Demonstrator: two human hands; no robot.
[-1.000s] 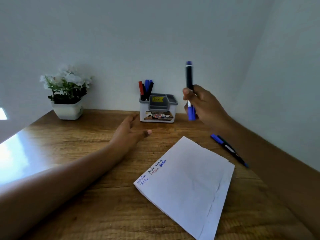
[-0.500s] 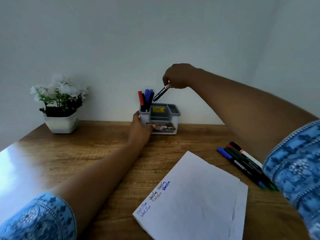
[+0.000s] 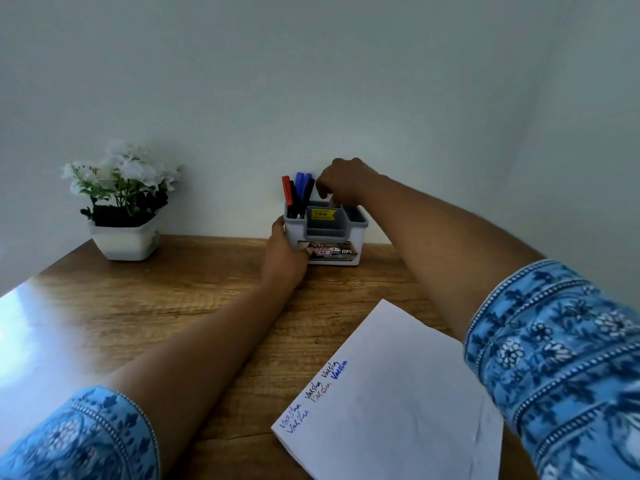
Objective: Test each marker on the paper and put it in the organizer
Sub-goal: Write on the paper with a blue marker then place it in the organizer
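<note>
Head view of the stowing step. The organizer stands at the far edge of the tabletop, close to the wall, about midway between the far corners. The left hand grips its near left corner, thumb across the front face and fingers curled round the side, bracing it against the tabletop. The right hand hangs over the rear openings, knuckles up, with its fingertips bunched narrow and pointing down. A pale sliver shows just beneath them, but it cannot be told whether they pinch a marker or have let one go.

The stowed markers, one red, some black and some blue, stand in the left rear compartment, just beside the right fingertips on their left. Their long axes are near upright, tilted slightly, caps uppermost. The governing relation is vertical: the open compartments lie directly below the right fingertips, so any marker there would travel down along its own long axis. The right hand is the nearer to the openings; the left is at the base.

The paper lies toward the near right corner, turned askew, with coloured test writing along its left edge. The right arm and its sleeve cover the right edge of the tabletop. A flower pot sits at the far left corner
</note>
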